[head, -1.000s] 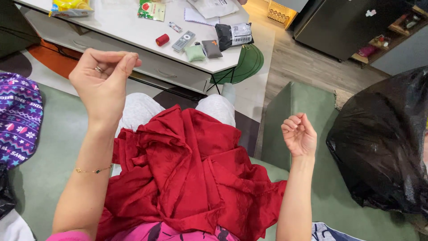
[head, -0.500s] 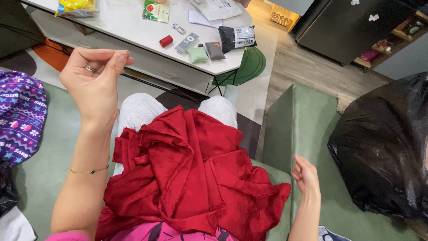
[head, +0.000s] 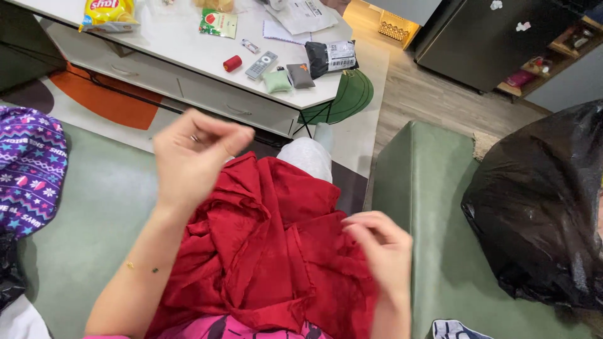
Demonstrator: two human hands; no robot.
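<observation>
**Two hands over crumpled red cloth on the lap**

Left hand (head: 195,157): raised above the lap, blurred; thumb and fingertips pressed together in a pinch. What is pinched cannot be made out (too fine or too blurred). A ring shows on one finger.

Right hand (head: 380,251): lower, at the right edge of the crumpled red fabric (head: 264,251); fingers curled inward, tips close together and touching or just over a fold. Whether it actually grips the cloth I cannot tell.

The red fabric lies bunched in the person's lap, covering the thighs; a white-clad knee (head: 308,157) shows past its far edge, a pink garment at its near edge.

Seat: green cushioned sofa (head: 427,207) under and to both sides. Purple patterned cloth (head: 28,169) on the left, well apart from the hands. Glossy black plastic bag (head: 540,213) on the right.

Beyond the knees: low white surface (head: 188,53) carrying a small red thread spool (head: 232,63), a grey remote control (head: 261,65), a pale green pouch (head: 277,81), a grey pouch (head: 301,75) and a yellow snack bag (head: 108,14).
</observation>
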